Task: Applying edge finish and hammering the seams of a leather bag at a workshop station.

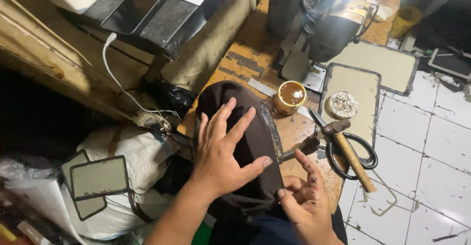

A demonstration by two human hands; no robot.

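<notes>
A dark brown, rounded leather-like piece (230,102) lies over the near edge of a wooden workbench (245,48). My left hand (223,149) rests flat on top of it, fingers spread, pressing it down. My right hand (306,196) pinches the piece's lower right edge between thumb and fingers; the fingertips are stained dark. A dark tool handle (299,149) pokes out from under the piece just above my right hand.
A small open tin of brown glue (291,95), a wooden-handled hammer (351,154) and black scissors (353,159) lie right of the piece. A sewing machine (328,29) stands behind. Flat beige panels (360,85) lean nearby. White sacks (132,151) sit at left.
</notes>
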